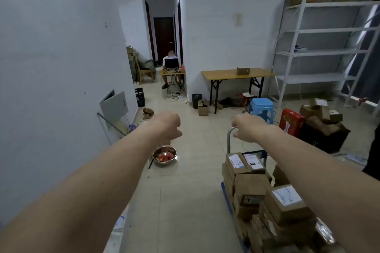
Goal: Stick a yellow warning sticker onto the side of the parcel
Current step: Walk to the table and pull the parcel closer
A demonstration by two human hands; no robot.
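Brown cardboard parcels (pixel 253 187) with white shipping labels are stacked on a blue flat trolley (pixel 225 193) at the lower right. My right hand (pixel 246 127) reaches forward over them, its fingers curled round the top of the trolley's grey metal handle (pixel 228 141). My left hand (pixel 167 125) is stretched out at the same height over the tiled floor, fingers curled into a loose fist with nothing clearly in it. No yellow sticker shows anywhere in the view.
A steel bowl (pixel 164 156) with red pieces sits on the floor below my left hand. Ahead stand a blue stool (pixel 261 107), a folding table (pixel 236 74), white shelving (pixel 320 47) and a black crate of boxes (pixel 324 135). A person (pixel 171 59) sits down the corridor.
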